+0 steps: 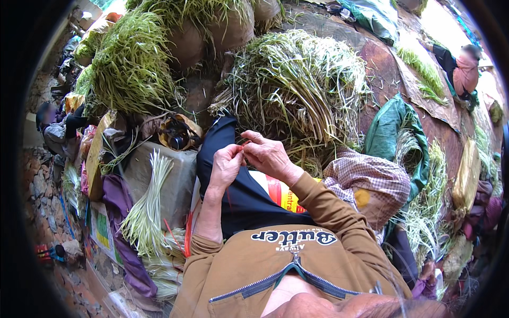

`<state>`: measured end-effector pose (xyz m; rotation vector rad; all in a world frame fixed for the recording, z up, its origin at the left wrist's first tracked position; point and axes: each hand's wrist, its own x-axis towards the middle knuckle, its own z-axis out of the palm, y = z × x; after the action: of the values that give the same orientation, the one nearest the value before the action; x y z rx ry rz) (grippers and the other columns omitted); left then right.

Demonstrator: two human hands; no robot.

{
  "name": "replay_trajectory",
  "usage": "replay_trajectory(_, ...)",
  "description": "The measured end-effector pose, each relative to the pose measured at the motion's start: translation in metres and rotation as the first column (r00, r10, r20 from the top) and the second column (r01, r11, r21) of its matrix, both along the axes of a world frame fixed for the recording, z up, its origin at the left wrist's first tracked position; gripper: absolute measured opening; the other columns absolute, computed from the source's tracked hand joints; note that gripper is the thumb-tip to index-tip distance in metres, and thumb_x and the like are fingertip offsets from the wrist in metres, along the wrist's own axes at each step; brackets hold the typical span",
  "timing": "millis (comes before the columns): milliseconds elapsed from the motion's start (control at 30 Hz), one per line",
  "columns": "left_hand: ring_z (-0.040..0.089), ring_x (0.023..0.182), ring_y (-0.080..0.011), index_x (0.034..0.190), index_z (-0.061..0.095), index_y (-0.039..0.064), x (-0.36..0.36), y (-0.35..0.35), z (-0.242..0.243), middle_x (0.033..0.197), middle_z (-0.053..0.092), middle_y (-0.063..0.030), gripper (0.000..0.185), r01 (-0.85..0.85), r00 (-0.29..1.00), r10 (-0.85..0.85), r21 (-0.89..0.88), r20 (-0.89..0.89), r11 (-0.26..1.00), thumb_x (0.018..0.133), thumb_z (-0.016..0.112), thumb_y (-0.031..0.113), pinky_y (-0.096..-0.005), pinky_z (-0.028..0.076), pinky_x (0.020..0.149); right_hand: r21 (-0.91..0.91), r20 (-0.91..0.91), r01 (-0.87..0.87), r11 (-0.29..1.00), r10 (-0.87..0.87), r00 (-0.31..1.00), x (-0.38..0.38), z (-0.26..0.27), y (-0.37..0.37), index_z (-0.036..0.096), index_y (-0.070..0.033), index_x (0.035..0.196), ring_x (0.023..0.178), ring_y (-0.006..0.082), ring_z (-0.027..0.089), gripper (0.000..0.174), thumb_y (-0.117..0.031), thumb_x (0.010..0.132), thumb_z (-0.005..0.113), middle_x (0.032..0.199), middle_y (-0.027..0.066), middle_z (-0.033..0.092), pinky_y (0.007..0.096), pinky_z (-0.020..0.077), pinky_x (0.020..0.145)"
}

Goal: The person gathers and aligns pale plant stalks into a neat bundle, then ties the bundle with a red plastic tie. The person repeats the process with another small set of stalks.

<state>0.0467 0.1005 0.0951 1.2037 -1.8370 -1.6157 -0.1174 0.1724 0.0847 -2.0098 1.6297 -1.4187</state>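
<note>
My left hand (226, 166) pinches a thin red string (242, 144) between thumb and fingers. Meeting it there, my right hand (270, 156) grips the same string at the fingertips, with its index finger raised. Most of the string is hidden by the fingers. Both hands are above my leg in dark trousers (224, 139). Left of them, a bundle of pale stalks (149, 206) lies across a grey plastic-covered block (139, 167). More red strings (187, 234) hang beside my left forearm. Just beyond my hands rises a large heap of long green stalks (294, 87).
Another leafy green heap (131, 63) stands at the far left, beside full sacks (232, 28). Several pale bundles (163, 274) lie near my left elbow. A checked cloth (366, 179) and green sack (387, 123) are on my right. Other people (465, 73) sit around the edges.
</note>
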Motion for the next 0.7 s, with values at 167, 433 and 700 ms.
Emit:
replay_trajectory(167, 0.061, 0.062, -0.0087, 0.096, 0.071, -0.003, 0.007, -0.003, -0.005, 0.068, 0.067, -0.0052, 0.012, 0.109, 0.987, -0.09, -0.147, 0.13, 0.983, 0.095, 0.063, 0.007, -0.0251, 0.049, 0.059, 0.162, 0.287, -0.137, 0.977, 0.086, 0.954, -0.001, -0.024, 0.0, 0.067, -0.003, 0.096, 0.077, 0.0211, 0.07, 0.011, -0.008, 0.09, 0.073, 0.088, 0.0084, 0.068, 0.0318, 0.0567, 0.068)
replay_trajectory(433, 0.06, 0.071, -0.0054, 0.103, 0.072, -0.002, 0.008, 0.013, 0.001, 0.085, 0.07, -0.0037, 0.011, -0.103, 0.979, 0.021, -0.406, -0.201, 0.908, 0.093, 0.07, 0.003, -0.0222, 0.049, 0.062, 0.189, 0.977, -0.607, 0.771, -0.084, 0.198, -0.001, -0.018, 0.0, 0.063, -0.006, 0.101, 0.067, 0.0076, 0.06, 0.02, -0.025, 0.098, 0.07, 0.084, 0.0008, 0.066, 0.023, 0.0514, 0.061)
replay_trajectory(700, 0.054, 0.061, -0.002, 0.108, 0.072, 0.003, 0.021, 0.012, 0.009, 0.08, 0.07, -0.0004, 0.017, 0.05, 0.945, -0.034, 0.041, -0.325, 0.998, 0.096, 0.073, 0.014, -0.0165, 0.04, 0.051, 0.136, 0.991, -0.724, 0.676, -0.079, 0.113, -0.008, -0.005, 0.004, 0.06, -0.009, 0.097, 0.061, 0.0071, 0.058, 0.017, -0.021, 0.096, 0.072, 0.078, 0.0014, 0.064, 0.0206, 0.0463, 0.054)
